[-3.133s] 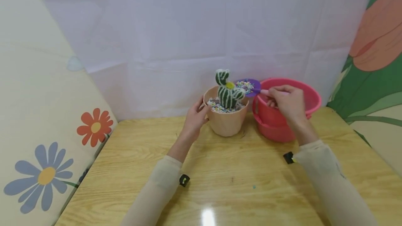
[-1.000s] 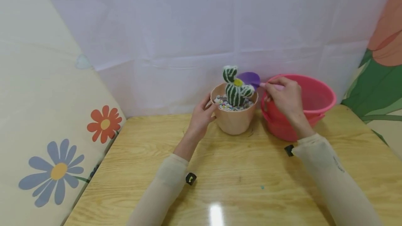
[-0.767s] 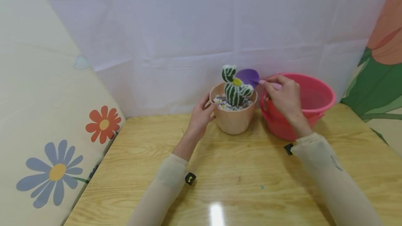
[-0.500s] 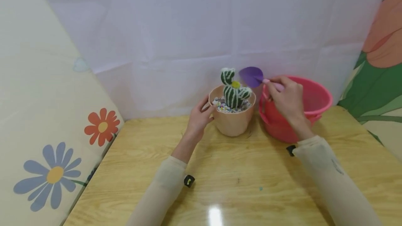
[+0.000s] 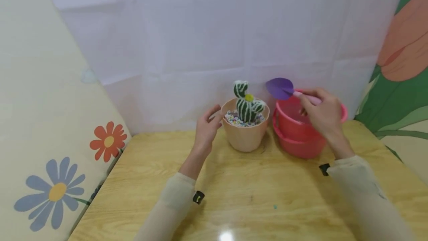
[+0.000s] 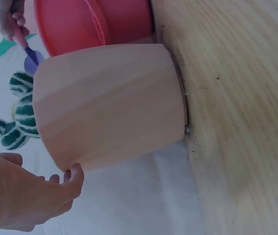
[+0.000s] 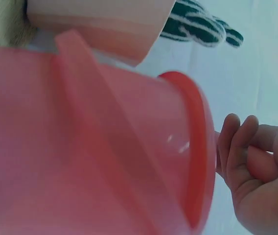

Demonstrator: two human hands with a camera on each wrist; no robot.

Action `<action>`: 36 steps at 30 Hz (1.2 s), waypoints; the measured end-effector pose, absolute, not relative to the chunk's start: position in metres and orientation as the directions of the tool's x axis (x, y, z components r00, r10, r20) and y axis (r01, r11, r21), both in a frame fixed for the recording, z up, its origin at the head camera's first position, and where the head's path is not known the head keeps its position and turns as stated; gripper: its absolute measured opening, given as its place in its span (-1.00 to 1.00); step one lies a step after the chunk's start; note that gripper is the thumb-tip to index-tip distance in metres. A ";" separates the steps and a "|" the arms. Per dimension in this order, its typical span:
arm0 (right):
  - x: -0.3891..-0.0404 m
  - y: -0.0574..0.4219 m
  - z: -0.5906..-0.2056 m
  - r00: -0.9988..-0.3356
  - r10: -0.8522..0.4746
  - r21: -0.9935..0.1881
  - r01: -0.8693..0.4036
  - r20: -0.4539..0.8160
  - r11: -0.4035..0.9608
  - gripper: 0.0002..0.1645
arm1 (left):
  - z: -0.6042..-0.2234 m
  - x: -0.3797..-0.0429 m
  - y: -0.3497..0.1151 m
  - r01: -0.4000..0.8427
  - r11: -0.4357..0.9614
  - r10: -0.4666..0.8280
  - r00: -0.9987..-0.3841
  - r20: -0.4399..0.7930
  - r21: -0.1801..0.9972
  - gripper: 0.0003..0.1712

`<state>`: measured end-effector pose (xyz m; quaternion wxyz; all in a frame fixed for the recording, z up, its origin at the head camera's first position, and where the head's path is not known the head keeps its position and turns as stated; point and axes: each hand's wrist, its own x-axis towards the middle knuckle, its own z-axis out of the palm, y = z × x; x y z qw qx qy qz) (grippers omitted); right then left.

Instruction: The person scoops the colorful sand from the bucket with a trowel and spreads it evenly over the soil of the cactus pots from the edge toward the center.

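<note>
My right hand (image 5: 324, 112) grips the pink handle of a small trowel (image 5: 281, 87), whose purple blade is bare and tilted up over the left side of a red bucket (image 5: 301, 137). Left of the bucket stands a peach flowerpot (image 5: 245, 138) with a knitted cactus (image 5: 246, 109), green with white stripes and a yellow flower. Colourful beads (image 5: 239, 120) lie around the cactus base. My left hand (image 5: 205, 131) is at the pot's left side, fingers loosely bent; in the left wrist view its fingertips are right at the rim of the pot (image 6: 109, 103). The bucket's inside is mostly hidden.
Pot and bucket stand at the back of the wooden table (image 5: 240, 181), close to a white cloth backdrop (image 5: 187, 47). A tiny turquoise bead (image 5: 275, 206) lies on the tabletop. Flower-printed panels (image 5: 57, 122) flank the table.
The trowel first held beads over the pot, then its blade was bare. It has since moved right to the bucket with my right hand. My left hand has loosened from the pot's rim.
</note>
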<state>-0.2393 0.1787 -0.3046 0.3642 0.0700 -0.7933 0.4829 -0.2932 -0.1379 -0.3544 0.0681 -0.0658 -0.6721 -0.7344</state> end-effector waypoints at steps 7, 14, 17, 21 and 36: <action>-0.229 0.205 -0.313 -0.691 0.206 -0.654 -0.481 0.693 0.584 -0.77 | -0.347 -0.284 -0.139 0.229 -0.112 -0.009 -0.973 0.230 0.967 -0.52; -0.215 0.227 -0.308 -0.699 0.195 -0.618 -0.424 0.688 0.662 -0.72 | -0.340 -0.270 -0.135 0.181 -0.275 0.137 -0.965 0.225 0.944 -0.59; -0.210 0.239 -0.305 -0.725 0.197 -0.607 -0.360 0.660 0.708 -0.69 | -0.337 -0.264 -0.131 0.135 -0.296 0.246 -0.946 0.211 0.946 -0.54; -0.206 0.250 -0.302 -0.754 0.203 -0.592 -0.288 0.625 0.753 -0.66 | -0.333 -0.258 -0.127 0.086 -0.285 0.352 -0.917 0.187 0.955 -0.51; -0.201 0.277 -0.304 -0.827 0.065 -0.517 -0.286 0.559 0.807 -0.67 | -0.338 -0.227 -0.086 0.020 -0.148 0.601 -0.792 0.106 0.989 -0.50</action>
